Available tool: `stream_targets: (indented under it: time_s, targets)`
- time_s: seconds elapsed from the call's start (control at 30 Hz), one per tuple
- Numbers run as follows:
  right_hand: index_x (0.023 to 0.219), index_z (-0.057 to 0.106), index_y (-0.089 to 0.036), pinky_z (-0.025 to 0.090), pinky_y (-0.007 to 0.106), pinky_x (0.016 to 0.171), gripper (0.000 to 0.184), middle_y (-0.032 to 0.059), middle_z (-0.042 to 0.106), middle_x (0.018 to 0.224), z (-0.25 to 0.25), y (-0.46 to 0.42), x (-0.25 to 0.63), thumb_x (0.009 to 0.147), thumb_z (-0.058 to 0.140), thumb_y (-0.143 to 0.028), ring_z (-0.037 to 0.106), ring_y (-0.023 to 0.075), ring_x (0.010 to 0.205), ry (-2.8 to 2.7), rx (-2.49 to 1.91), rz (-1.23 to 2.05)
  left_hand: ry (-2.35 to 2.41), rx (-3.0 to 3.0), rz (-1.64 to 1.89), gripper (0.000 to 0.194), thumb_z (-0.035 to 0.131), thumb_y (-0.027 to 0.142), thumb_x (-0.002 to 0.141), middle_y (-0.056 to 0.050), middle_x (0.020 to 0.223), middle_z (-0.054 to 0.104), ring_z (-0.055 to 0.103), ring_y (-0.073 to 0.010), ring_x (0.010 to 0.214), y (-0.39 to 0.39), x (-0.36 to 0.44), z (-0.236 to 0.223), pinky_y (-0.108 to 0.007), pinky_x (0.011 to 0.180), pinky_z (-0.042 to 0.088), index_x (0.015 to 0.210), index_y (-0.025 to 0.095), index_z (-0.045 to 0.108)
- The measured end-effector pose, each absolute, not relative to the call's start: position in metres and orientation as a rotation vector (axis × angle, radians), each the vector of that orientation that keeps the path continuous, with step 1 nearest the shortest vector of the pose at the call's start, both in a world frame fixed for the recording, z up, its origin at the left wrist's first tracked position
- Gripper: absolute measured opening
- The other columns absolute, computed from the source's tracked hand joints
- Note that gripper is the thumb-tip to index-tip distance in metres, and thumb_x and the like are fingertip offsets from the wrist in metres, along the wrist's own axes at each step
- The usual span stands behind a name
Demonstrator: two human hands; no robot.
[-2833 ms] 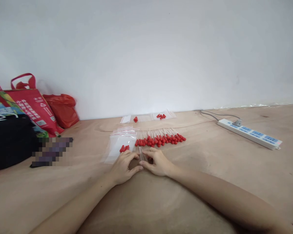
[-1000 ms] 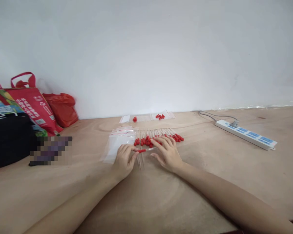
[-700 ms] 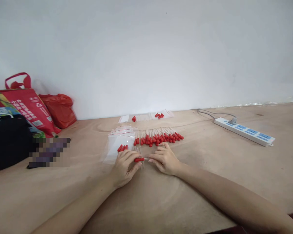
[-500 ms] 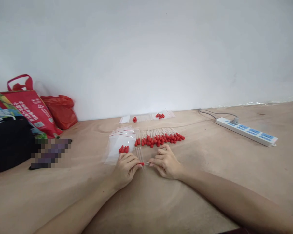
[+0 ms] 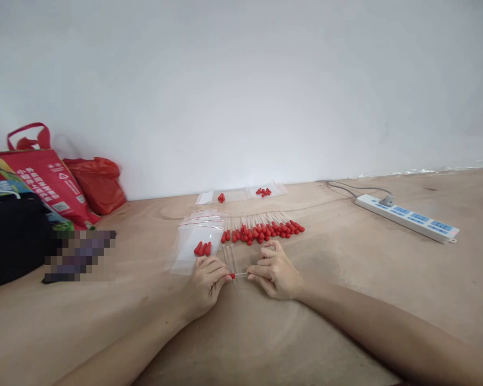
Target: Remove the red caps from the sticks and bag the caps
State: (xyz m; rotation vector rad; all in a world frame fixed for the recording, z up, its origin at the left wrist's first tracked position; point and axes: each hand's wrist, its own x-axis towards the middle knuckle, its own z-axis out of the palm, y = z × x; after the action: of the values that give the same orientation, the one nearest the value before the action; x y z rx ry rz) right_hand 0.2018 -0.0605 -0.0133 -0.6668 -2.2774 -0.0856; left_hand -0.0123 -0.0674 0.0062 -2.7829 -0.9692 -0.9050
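My left hand [image 5: 209, 279] is closed, pinching a red rubber dropper bulb [image 5: 232, 276] between thumb and fingers. From the bulb's open end a thin glass dropper tube [image 5: 241, 275] runs sideways to my right hand [image 5: 274, 271], whose thumb and fingers are closed on its other end. Just behind, a few loose glass tubes [image 5: 229, 256] lie side by side on the wooden surface. Three red bulbs [image 5: 203, 249] rest on a stack of clear zip bags [image 5: 184, 252] beyond my left hand. Past my right hand lies a row of droppers with red bulbs [image 5: 261, 231].
By the wall lie more tubes [image 5: 235, 196], red bulbs [image 5: 263, 191] and clear bags. A white power strip [image 5: 406, 217] with a grey cable is at right. Red bags [image 5: 99, 185], a black bag [image 5: 16, 241] and a blurred-out dark object [image 5: 80, 257] occupy the left.
Earlier both hands were at the loose tubes. Then my left hand held a red bulb and my right hand closed on a tube. Both have come nearer me, and less of the bulb shows.
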Motion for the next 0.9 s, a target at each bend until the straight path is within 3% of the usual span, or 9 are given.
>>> stream_targets:
  time_s: [0.2,0.33,0.47,0.63,0.8,0.9]
  targets:
    - [0.073,0.064,-0.019,0.025,0.035,0.078,0.022,-0.0001,0.055,0.051,-0.010,-0.059,0.205,0.082,0.045,-0.025,0.041,0.0128,0.063,-2.243,-0.839,0.021,-1.122,-2.683,-1.104,0.022,0.038,0.022,0.086,0.000,0.069,0.058,0.053,-0.0135,0.069,-0.064,-0.017,0.003,-0.028,0.068,0.039,0.072,0.018,0.053]
    - [0.091,0.063,-0.018,0.027,0.031,0.072,0.024,0.0029,0.062,0.066,-0.010,-0.053,0.204,0.083,0.041,-0.019,0.044,0.0138,0.066,-2.174,-1.032,0.121,-1.329,-2.495,-1.359,0.019,0.041,0.026,0.084,-0.004,0.083,0.056,0.055,-0.0145,0.079,-0.056,-0.021,0.003,-0.027,0.072,0.044,0.082,0.018,0.058]
    - [0.101,0.057,-0.017,0.028,0.030,0.072,0.026,0.0031,0.063,0.073,-0.012,-0.046,0.199,0.080,0.042,-0.015,0.049,0.0152,0.072,-2.136,-1.113,0.173,-1.646,-2.192,-1.454,0.027,0.043,0.032,0.079,-0.006,0.087,0.052,0.055,-0.0150,0.074,-0.037,-0.034,0.008,-0.027,0.066,0.048,0.089,0.016,0.062]
    - [0.082,0.059,-0.017,0.029,0.028,0.071,0.015,0.0007,0.061,0.067,-0.013,-0.041,0.189,0.079,0.045,-0.017,0.051,0.0128,0.065,-2.048,-1.216,0.219,-1.937,-2.112,-1.409,0.034,0.048,0.033,0.070,-0.002,0.075,0.054,0.052,-0.0130,0.059,-0.014,-0.057,0.008,-0.027,0.058,0.047,0.097,0.014,0.056]
    - [0.092,0.062,-0.019,0.029,0.027,0.071,0.023,0.0029,0.063,0.077,-0.012,-0.043,0.182,0.078,0.044,-0.015,0.052,0.0140,0.072,-2.111,-1.224,0.141,-1.981,-2.135,-1.280,0.033,0.052,0.039,0.068,-0.003,0.076,0.059,0.053,-0.0165,0.065,-0.007,-0.057,0.004,-0.028,0.058,0.045,0.091,0.016,0.055]
    - [0.094,0.062,-0.019,0.028,0.028,0.070,0.024,0.0038,0.061,0.079,-0.009,-0.047,0.179,0.080,0.042,-0.017,0.051,0.0144,0.075,-2.162,-1.269,0.107,-1.720,-2.195,-1.170,0.026,0.053,0.041,0.070,-0.006,0.082,0.058,0.053,-0.0193,0.075,-0.020,-0.046,0.010,-0.032,0.067,0.044,0.083,0.018,0.056]
